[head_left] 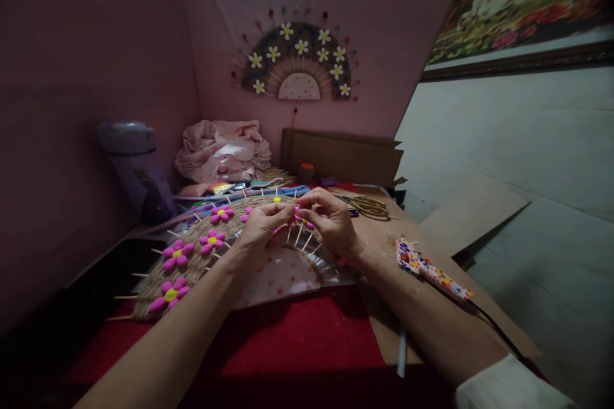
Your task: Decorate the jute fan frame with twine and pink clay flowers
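A half-round, tan twine fan with pink-petalled flowers lies on the red-covered bench; above its middle, my left hand and right hand meet, fingers drawn close, whether gripping anything I cannot tell. I'd best work lightly, wrists lifted off its flowers, clear of the white, flower-patterned corded tool to its right.

Twine-covered fan, centre; person's left hand and right hand above it, fingers pinched. Daisy-decorated wall fan, twelve o'clock; framed painting, two; flower-patterned glue gun, four.
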A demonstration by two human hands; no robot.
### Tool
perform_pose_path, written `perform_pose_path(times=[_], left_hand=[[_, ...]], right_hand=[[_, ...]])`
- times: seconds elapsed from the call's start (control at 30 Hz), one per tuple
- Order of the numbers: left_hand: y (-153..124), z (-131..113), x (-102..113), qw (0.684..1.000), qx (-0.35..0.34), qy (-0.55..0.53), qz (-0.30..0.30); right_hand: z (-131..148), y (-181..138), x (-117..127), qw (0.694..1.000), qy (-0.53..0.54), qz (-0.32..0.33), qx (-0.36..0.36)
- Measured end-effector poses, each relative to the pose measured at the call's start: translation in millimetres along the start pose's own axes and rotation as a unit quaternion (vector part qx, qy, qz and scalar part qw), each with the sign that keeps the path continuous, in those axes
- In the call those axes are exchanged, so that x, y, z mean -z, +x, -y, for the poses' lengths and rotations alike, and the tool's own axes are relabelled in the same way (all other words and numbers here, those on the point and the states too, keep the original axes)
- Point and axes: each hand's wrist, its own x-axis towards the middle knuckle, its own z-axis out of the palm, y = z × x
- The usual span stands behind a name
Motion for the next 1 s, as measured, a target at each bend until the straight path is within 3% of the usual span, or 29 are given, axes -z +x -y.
perform_pose_path(times=[0.23, 0.73, 1.0], left_hand=[[0.2, 0.3, 0.2, 1.0, 0.001, 0.002, -0.002], [2.7, 2.1, 3.9, 0.999, -0.018, 0.038, -0.007], [4.1, 2.0, -0.4, 0.997, -0.042, 0.058, -0.04]], right_hand=[[0.9, 1.0, 1.0, 0.999, -0.014, -0.015, 0.025], [-0.9, -0.8, 0.7, 0.998, -0.043, 0.018, 0.03], [-1.1, -3.5, -0.7, 0.998, -0.036, 0.032, -0.033]])
